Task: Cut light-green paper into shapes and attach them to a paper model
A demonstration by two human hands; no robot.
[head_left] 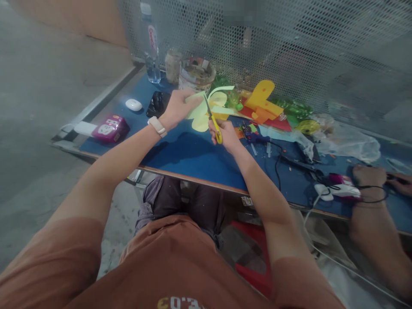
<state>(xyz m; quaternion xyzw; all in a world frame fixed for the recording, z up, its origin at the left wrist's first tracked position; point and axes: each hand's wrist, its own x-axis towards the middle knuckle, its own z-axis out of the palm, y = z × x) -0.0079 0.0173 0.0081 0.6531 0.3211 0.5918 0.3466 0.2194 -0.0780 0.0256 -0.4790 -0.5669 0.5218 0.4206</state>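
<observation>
My left hand (180, 106), a pale band at its wrist, is closed on a sheet of light green paper (197, 112). Yellow-handled scissors (216, 126) are gripped in my right hand (227, 136), their dark blade against the paper's edge. A narrow curled strip of the same paper (222, 88) rises beside the blades. Below and behind lie pale yellow rounded paper shapes (201, 123) on the blue tabletop (189, 154). My fingers hide part of the sheet and of the scissor handles.
A water bottle (152, 47), a jar (173, 64) and a tub (197, 77) stand at the back. Left are a phone (157, 104), a white case (133, 104) and a purple device (112, 129). Orange paper (262, 101), a glue gun (257, 136) and a co-worker's hand (369, 176) are right.
</observation>
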